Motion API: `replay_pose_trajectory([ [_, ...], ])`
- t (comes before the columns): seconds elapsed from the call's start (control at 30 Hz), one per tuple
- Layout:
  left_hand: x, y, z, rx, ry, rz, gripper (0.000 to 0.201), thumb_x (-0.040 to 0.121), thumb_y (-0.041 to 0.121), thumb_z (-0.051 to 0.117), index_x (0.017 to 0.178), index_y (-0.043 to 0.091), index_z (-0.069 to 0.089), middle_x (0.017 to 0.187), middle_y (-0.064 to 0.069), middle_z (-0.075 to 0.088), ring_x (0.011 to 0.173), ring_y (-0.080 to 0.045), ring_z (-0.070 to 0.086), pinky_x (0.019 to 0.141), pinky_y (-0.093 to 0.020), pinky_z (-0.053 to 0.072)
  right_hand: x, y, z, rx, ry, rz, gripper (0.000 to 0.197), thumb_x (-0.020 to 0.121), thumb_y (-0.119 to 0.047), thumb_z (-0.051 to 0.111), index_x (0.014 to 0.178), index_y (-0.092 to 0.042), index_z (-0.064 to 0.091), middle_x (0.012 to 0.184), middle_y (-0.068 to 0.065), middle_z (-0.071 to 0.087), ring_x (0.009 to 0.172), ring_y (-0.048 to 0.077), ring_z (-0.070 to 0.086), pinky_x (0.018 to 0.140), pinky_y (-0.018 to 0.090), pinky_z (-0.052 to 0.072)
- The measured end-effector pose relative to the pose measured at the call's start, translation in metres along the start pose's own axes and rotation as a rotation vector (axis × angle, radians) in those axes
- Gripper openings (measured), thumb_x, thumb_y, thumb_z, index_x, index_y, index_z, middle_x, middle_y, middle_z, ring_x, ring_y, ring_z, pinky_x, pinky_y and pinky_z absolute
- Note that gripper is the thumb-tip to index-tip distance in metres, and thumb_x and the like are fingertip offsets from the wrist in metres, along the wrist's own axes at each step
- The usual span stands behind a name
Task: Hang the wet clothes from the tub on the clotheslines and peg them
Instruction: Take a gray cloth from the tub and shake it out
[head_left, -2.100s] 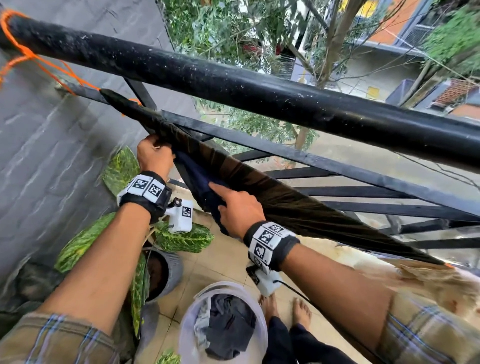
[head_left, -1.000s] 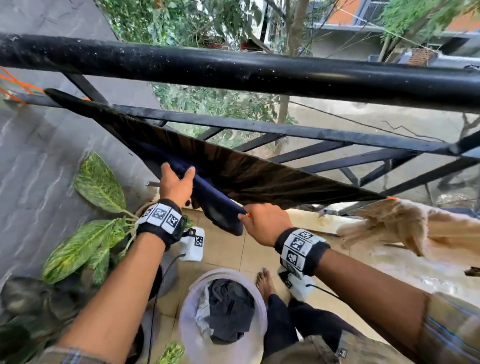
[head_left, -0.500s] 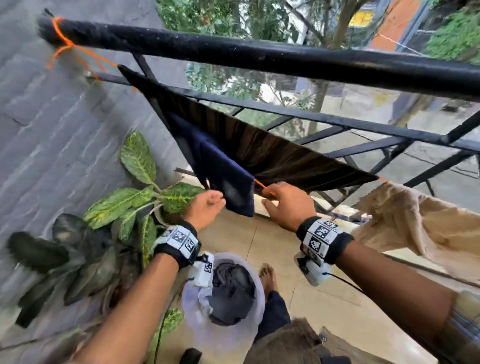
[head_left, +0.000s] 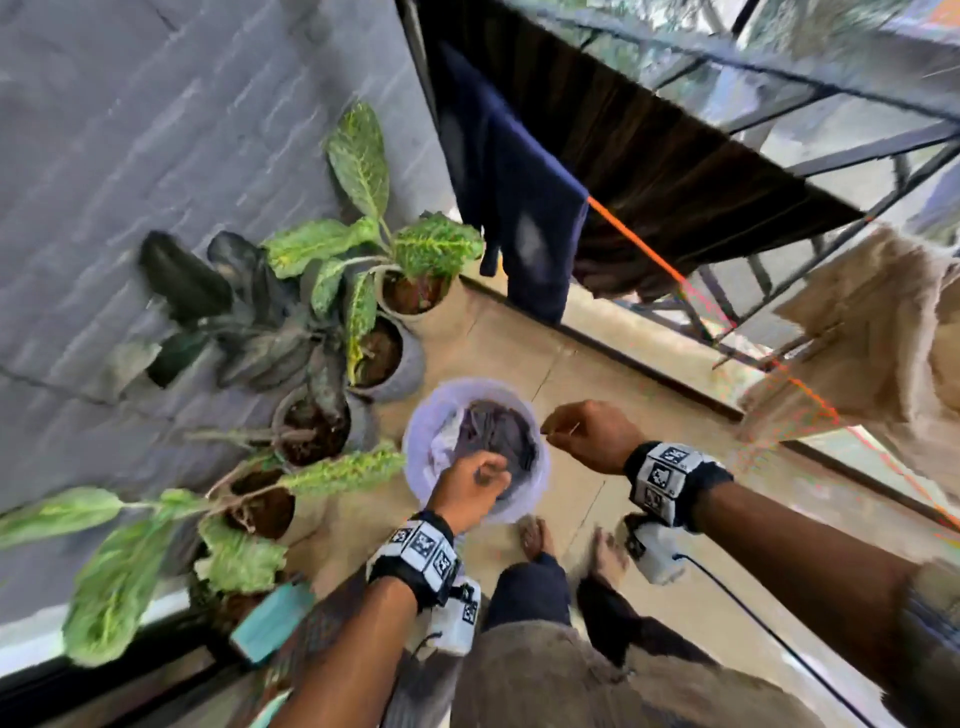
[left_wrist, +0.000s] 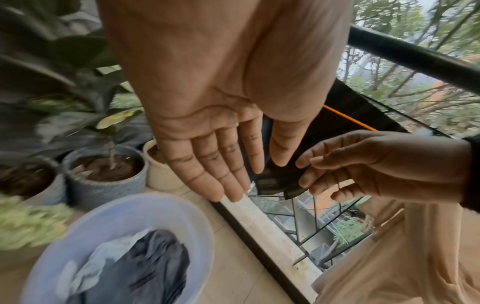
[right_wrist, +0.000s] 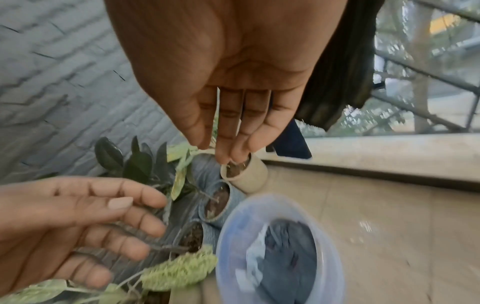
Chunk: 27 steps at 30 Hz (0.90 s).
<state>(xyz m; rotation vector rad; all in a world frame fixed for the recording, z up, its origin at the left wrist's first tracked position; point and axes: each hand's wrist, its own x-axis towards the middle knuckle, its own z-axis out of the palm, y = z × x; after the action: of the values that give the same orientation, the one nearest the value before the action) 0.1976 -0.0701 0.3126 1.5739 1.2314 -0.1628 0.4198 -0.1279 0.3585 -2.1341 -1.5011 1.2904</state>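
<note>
A pale lilac tub (head_left: 413, 441) stands on the tiled floor with dark grey and pale wet clothes (head_left: 501, 431) in it. My left hand (head_left: 485, 470) hovers over the tub, fingers straight and empty (left_wrist: 228, 160). My right hand (head_left: 569, 431) hangs just right of the tub's rim, also empty, fingers relaxed (right_wrist: 226, 131). Above, a navy garment (head_left: 519, 208) and a dark brown cloth (head_left: 675, 166) hang over the orange clothesline (head_left: 636, 241). A beige cloth (head_left: 872, 332) hangs further right. I see no pegs.
Several potted plants (head_left: 363, 291) line the grey wall (head_left: 156, 130) left of the tub. A black metal railing (head_left: 857, 150) and a low ledge (head_left: 649, 358) close the balcony on the right. My bare feet (head_left: 535, 535) stand just behind the tub.
Both hands have let go of the navy garment and the line and dropped down to the tub. My head has tilted down towards the floor.
</note>
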Motion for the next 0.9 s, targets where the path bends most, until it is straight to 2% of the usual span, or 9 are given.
replay_pose_trajectory([
  [0.07, -0.012, -0.033, 0.003, -0.04, 0.01, -0.047, 0.012, 0.09, 0.018, 0.066, 0.102, 0.021, 0.066, 0.074, 0.011, 0.061, 0.075, -0.014, 0.06, 0.076, -0.025, 0.047, 0.006, 0.006, 0.031, 0.028, -0.076, 0.047, 0.016, 0.091, -0.025, 0.064, 0.102, -0.023, 0.074, 0.101, 0.001, 0.074, 0.095, 0.022, 0.066, 0.074, 0.025, 0.043],
  [0.17, -0.023, -0.079, 0.005, -0.087, 0.05, -0.11, 0.013, 0.084, 0.024, 0.066, 0.096, 0.028, 0.066, 0.076, 0.011, 0.062, 0.07, -0.008, 0.059, 0.071, -0.021, 0.046, 0.02, 0.018, 0.072, 0.105, -0.173, 0.159, 0.014, 0.088, -0.022, 0.064, 0.089, -0.033, 0.072, 0.085, -0.007, 0.073, 0.09, 0.019, 0.069, 0.086, 0.032, 0.052],
  [0.27, -0.021, -0.118, -0.002, -0.132, 0.071, -0.164, 0.012, 0.089, 0.004, 0.065, 0.096, 0.014, 0.066, 0.075, 0.008, 0.061, 0.068, 0.003, 0.057, 0.068, -0.008, 0.043, 0.042, 0.025, 0.107, 0.15, -0.249, 0.252, 0.018, 0.087, -0.022, 0.062, 0.08, -0.036, 0.069, 0.076, -0.011, 0.072, 0.087, 0.018, 0.069, 0.089, 0.036, 0.054],
  [0.43, 0.033, -0.196, -0.03, -0.177, 0.076, -0.248, 0.016, 0.092, -0.004, 0.058, 0.106, 0.0, 0.064, 0.087, -0.005, 0.061, 0.078, -0.011, 0.058, 0.065, -0.006, 0.043, 0.111, 0.043, 0.178, 0.192, -0.308, 0.384, 0.01, 0.083, -0.032, 0.063, 0.087, -0.03, 0.072, 0.085, -0.005, 0.074, 0.089, 0.02, 0.069, 0.089, 0.038, 0.055],
  [0.53, 0.075, -0.238, -0.049, -0.167, 0.126, -0.249, 0.017, 0.092, 0.0, 0.059, 0.105, 0.01, 0.062, 0.089, 0.001, 0.062, 0.084, -0.013, 0.06, 0.065, -0.002, 0.042, 0.168, 0.065, 0.23, 0.225, -0.281, 0.431, 0.029, 0.068, -0.046, 0.059, 0.082, -0.025, 0.073, 0.084, 0.0, 0.075, 0.087, 0.025, 0.07, 0.088, 0.043, 0.056],
  [0.63, 0.119, -0.283, -0.054, -0.115, 0.132, -0.255, 0.017, 0.091, 0.006, 0.062, 0.104, 0.016, 0.064, 0.097, -0.001, 0.068, 0.092, -0.018, 0.065, 0.071, -0.006, 0.043, 0.228, 0.083, 0.283, 0.24, -0.274, 0.419, 0.031, 0.065, -0.046, 0.058, 0.077, -0.02, 0.069, 0.082, 0.004, 0.073, 0.085, 0.029, 0.069, 0.086, 0.047, 0.055],
  [0.7, 0.148, -0.313, -0.052, -0.034, 0.122, -0.26, 0.022, 0.09, 0.011, 0.064, 0.112, 0.015, 0.062, 0.104, -0.003, 0.068, 0.095, -0.02, 0.066, 0.08, -0.019, 0.047, 0.261, 0.081, 0.309, 0.226, -0.271, 0.39, 0.023, 0.074, -0.042, 0.06, 0.074, -0.02, 0.066, 0.084, 0.005, 0.071, 0.087, 0.029, 0.068, 0.086, 0.045, 0.055],
  [0.8, 0.176, -0.347, -0.048, 0.095, 0.152, -0.256, 0.048, 0.088, 0.02, 0.067, 0.132, 0.023, 0.049, 0.116, -0.002, 0.061, 0.094, -0.025, 0.065, 0.088, -0.038, 0.053, 0.296, 0.081, 0.341, 0.167, -0.279, 0.356, 0.014, 0.089, -0.028, 0.061, 0.094, -0.022, 0.072, 0.094, 0.004, 0.071, 0.095, 0.026, 0.067, 0.085, 0.034, 0.053],
  [0.9, 0.188, -0.362, -0.041, 0.141, 0.161, -0.244, 0.073, 0.087, 0.021, 0.069, 0.149, 0.027, 0.032, 0.118, 0.003, 0.053, 0.088, -0.022, 0.065, 0.087, -0.04, 0.053, 0.328, 0.09, 0.377, 0.06, -0.304, 0.329, 0.023, 0.091, -0.028, 0.061, 0.11, -0.021, 0.07, 0.112, 0.003, 0.069, 0.107, 0.022, 0.062, 0.084, 0.026, 0.044],
])
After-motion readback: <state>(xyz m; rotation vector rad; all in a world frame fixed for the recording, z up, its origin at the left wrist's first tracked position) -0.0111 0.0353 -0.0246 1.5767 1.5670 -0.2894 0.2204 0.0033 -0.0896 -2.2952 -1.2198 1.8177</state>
